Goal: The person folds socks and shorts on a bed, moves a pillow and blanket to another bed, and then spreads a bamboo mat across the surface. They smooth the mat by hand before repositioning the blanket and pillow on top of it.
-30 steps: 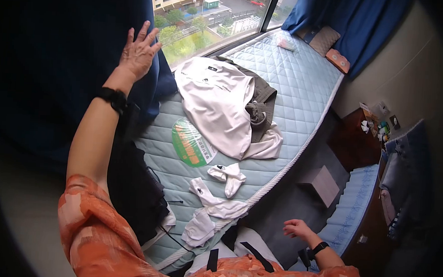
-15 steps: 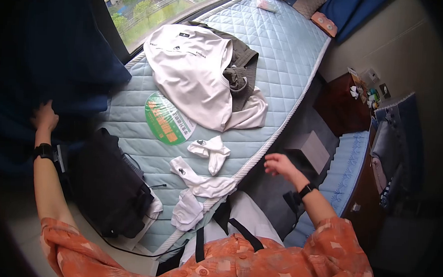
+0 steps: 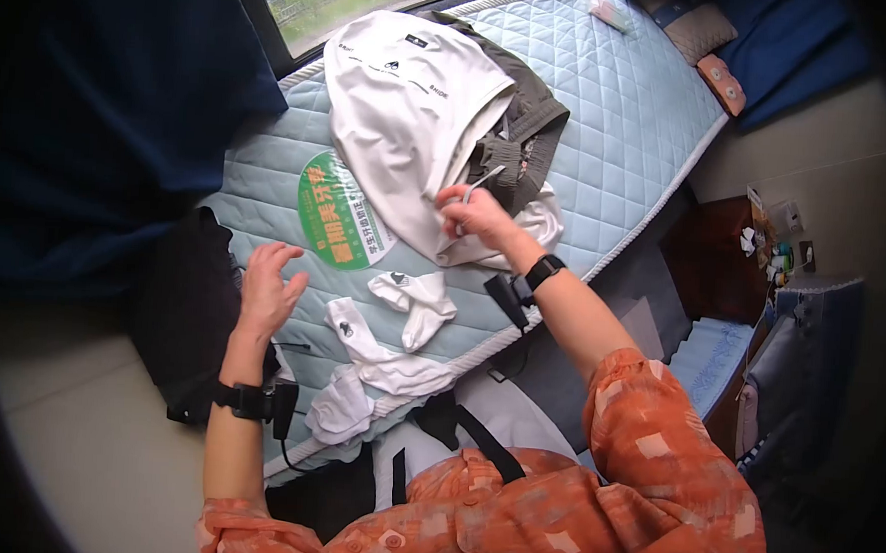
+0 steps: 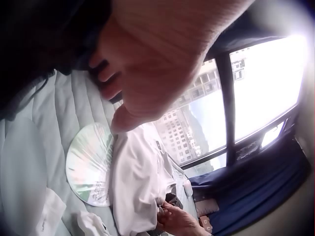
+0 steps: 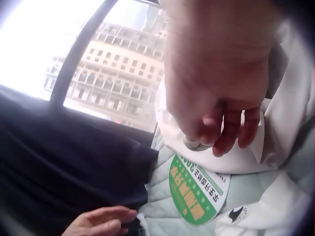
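Observation:
In the head view my left hand (image 3: 268, 289), fingers apart and slightly bent, holds nothing over the quilted mattress (image 3: 256, 207), between the black bag (image 3: 175, 323) and the white socks (image 3: 416, 305). My right hand (image 3: 481, 216) has its fingers curled at the edge of the white shirt (image 3: 397, 104), beside the grey garment (image 3: 536, 121). A thin pale strip shows by those fingers. The right wrist view has the right hand (image 5: 221, 93) pinching pale material against the shirt (image 5: 221, 162); its exact part is hard to tell. A round green-and-white fan (image 3: 341, 211) lies left of the shirt.
Blue curtains (image 3: 122, 89) hang beside the window (image 3: 347, 1). More white socks (image 3: 388, 369) lie at the near mattress edge. Cushions (image 3: 701, 35) rest at the far end. A brown cabinet (image 3: 710, 250) stands to the right.
My left hand has come away from the curtain and over the near mattress. My right hand has moved from beyond the mattress edge up to the shirt, where its fingers have closed. The view has shifted.

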A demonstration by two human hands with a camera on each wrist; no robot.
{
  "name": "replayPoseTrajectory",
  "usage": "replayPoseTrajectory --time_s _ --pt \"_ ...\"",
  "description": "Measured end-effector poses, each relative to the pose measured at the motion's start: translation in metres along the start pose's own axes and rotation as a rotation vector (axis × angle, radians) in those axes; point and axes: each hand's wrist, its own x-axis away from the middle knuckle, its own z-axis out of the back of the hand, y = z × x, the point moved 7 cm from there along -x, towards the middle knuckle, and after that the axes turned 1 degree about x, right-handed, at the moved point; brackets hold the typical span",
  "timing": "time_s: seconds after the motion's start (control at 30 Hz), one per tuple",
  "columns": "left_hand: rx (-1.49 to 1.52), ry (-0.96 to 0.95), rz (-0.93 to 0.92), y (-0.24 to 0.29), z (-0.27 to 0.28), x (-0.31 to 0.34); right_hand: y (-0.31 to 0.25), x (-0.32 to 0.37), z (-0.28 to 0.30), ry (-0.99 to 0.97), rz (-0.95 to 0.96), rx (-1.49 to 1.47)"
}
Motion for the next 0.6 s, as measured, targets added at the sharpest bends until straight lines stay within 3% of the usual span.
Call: replayPoseTrajectory --time_s 0.03,0.07,0.13,0.2,0.23,0.3,0.33,0.4,0.47,0.5,0.6 --pt "0.199 -0.042 0.080 0.015 -0.020 -0.007 0.003 0.013 -0.024 -0.073 0.029 0.104" --pt "0.397 -0.082 0.159 0.034 -0.041 -0.015 0.014 0.025 -0.054 -0.271 0.149 0.231" --pt "0.569 -0.081 0.070 0.079 -0.082 -0.028 0.025 0.077 -0.102 -0.555 0.225 0.670" --pt "0.310 -0.127 -0.035 0.133 -0.106 -0.038 0.054 0.114 -0.119 -0.833 0.285 0.833" --pt "0.310 -0.126 -0.034 0.143 -0.118 -0.044 0.055 0.119 -0.109 -0.820 0.296 0.904" --pt "0.183 -0.088 -0.052 0.151 -0.142 -0.053 0.046 0.094 -0.050 -0.411 0.328 0.825" --pt "0.176 -0.085 -0.052 0.149 -0.147 -0.055 0.041 0.075 -0.004 -0.175 0.243 0.626" --pt "0.176 -0.117 -0.004 0.139 -0.153 -0.055 0.040 0.045 0.100 0.342 0.288 0.429" --pt "0.150 -0.175 0.056 0.129 -0.162 -0.048 0.012 0.046 0.138 0.553 0.207 0.158" --pt "0.143 -0.177 0.057 0.129 -0.168 -0.045 -0.003 0.044 0.140 0.551 0.207 0.150" --pt "0.200 -0.189 0.073 0.135 -0.177 -0.042 -0.019 0.023 0.104 0.217 0.067 0.000"
